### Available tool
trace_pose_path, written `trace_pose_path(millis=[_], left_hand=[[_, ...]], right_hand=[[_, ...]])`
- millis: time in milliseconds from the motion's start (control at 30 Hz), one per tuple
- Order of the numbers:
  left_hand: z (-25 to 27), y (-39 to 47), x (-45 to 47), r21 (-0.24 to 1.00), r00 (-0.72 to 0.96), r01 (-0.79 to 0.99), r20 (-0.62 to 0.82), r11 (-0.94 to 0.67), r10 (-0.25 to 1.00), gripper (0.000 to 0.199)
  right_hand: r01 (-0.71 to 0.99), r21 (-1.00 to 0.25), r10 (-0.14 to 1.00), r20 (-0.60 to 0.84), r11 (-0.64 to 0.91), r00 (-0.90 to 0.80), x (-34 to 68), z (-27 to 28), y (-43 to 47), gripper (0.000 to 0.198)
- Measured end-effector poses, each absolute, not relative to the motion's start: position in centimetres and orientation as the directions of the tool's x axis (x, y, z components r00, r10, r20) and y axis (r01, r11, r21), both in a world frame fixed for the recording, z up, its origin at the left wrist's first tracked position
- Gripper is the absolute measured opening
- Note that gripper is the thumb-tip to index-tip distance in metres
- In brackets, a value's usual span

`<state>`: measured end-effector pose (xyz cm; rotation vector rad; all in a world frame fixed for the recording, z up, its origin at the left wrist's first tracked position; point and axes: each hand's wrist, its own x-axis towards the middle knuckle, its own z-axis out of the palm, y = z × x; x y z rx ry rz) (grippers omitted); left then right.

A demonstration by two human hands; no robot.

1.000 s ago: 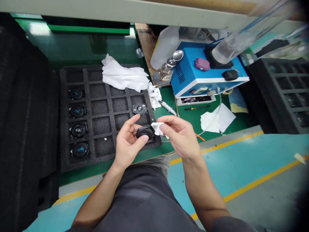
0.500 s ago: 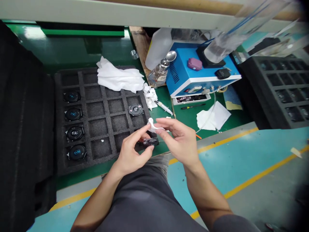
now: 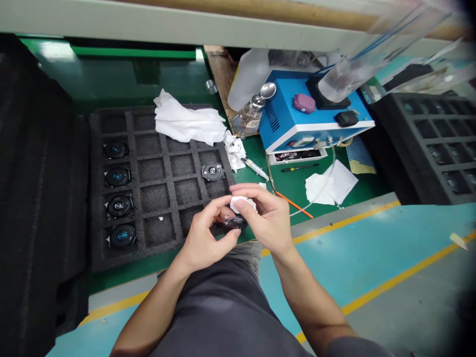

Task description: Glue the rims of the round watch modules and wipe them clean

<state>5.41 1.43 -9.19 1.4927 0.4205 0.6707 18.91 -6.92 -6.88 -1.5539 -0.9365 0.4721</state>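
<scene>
Between thumb and fingers, my left hand (image 3: 206, 233) grips a round black watch case (image 3: 235, 223), tilted on its edge over the tray's front right corner. My right hand (image 3: 266, 213) pinches a small folded white wipe (image 3: 241, 204) right above the watch case. The wipe seems to touch its upper edge, though fingers partly cover the contact. Left of my hands lies a dark foam tray (image 3: 156, 196) with square pockets. Several similar watch cases (image 3: 121, 235) fill its left column, and another watch case (image 3: 212, 171) with its back up sits in the right column.
White cloths (image 3: 189, 121) lie across the tray's far side. Beyond my hands are crumpled tissue (image 3: 235, 148), a syringe (image 3: 256, 168), a glass dispenser bottle (image 3: 247, 116) and a blue machine (image 3: 293, 119) with a clear tube. An orange stick (image 3: 295, 205) lies near the bench edge. Another foam tray (image 3: 435, 144) stands right.
My right hand has moved left and closer to my left hand, bringing the wipe down onto or near the watch case. The orange stick is now more exposed.
</scene>
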Motion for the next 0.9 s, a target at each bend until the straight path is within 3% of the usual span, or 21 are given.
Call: trace_pose_path(millis=[67,133,233,300,367,467,733,900], left_hand=[[-9.2,1.4,5.5,0.989,0.695,-0.147,0.104,-0.002,0.711,0.054],[-9.2,1.5,5.6,0.988,0.599,-0.154,0.068,0.032,0.798,0.046],[-9.4,1.6,5.8,0.984,0.47,-0.175,0.061,0.026,0.881,0.029],[-9.5,1.7,5.9,0.983,0.403,-0.186,0.082,-0.006,0.911,0.022],[-9.5,1.8,6.0,0.981,0.342,-0.191,0.109,-0.044,0.933,0.02],[-9.6,1.8,6.1,0.979,0.289,-0.191,0.13,-0.076,0.948,0.02],[-9.8,1.4,6.4,0.981,0.283,-0.125,0.18,-0.15,0.942,0.015],[-9.9,1.2,6.5,0.97,0.256,-0.093,0.239,-0.223,0.937,0.012]], right_hand=[[0.32,-0.947,0.717,0.217,-0.009,0.663,19.5,-6.3,-6.5,0.008],[0.439,-0.898,0.645,0.315,-0.036,0.696,21.6,-5.1,-5.1,0.01],[0.7,-0.706,0.555,0.541,-0.109,0.632,27.6,-2.9,-1.0,0.014],[0.803,-0.555,0.576,0.592,-0.215,0.564,32.1,-2.1,2.4,0.016],[0.848,-0.432,0.655,0.55,-0.307,0.517,35.8,-2.1,5.5,0.017],[0.864,-0.339,0.717,0.486,-0.373,0.5,38.6,-3.4,8.4,0.014],[0.878,-0.27,0.751,0.454,-0.396,0.478,39.0,-4.5,9.1,0.005],[0.873,-0.408,0.737,0.496,-0.269,0.459,33.8,-2.8,5.0,0.008]])
